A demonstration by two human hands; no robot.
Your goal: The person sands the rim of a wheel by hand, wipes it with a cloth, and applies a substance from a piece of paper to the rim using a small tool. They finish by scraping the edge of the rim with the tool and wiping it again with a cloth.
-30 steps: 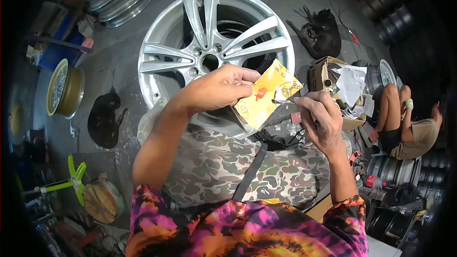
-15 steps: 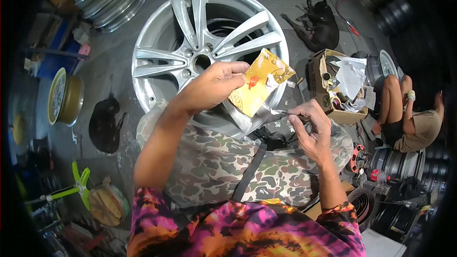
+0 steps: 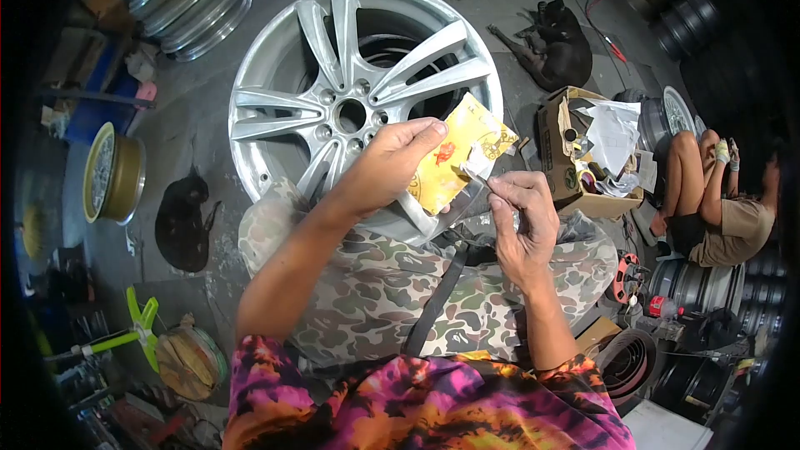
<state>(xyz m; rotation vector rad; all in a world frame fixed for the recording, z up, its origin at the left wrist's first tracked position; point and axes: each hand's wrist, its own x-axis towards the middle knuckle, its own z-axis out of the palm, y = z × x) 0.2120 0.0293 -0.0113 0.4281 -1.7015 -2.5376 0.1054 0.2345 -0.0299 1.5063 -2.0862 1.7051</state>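
Note:
My left hand [image 3: 390,168] is closed on a yellow printed sheet [image 3: 440,182], thumb on top. The sheet carries a red dab [image 3: 447,152] and a white lump of paste [image 3: 478,158]. My right hand [image 3: 528,221] pinches a thin metal spatula [image 3: 476,177], whose tip touches the sheet by the white paste. Beneath both hands and farther out lies a large silver alloy wheel [image 3: 340,75], face up, with its near rim partly hidden by the left hand and the sheet.
An open cardboard box [image 3: 557,146] of papers and scraps stands right of the wheel. One dark dog [image 3: 563,48] lies beyond it, another dark animal [image 3: 183,221] lies left. A seated person [image 3: 723,217] is at far right. Stacked rims [image 3: 190,2] stand at upper left.
My right hand has moved up and left, bringing the spatula tip from beside the sheet's lower edge onto the white paste. The sheet has shifted slightly, with the left thumb now lying over its edge.

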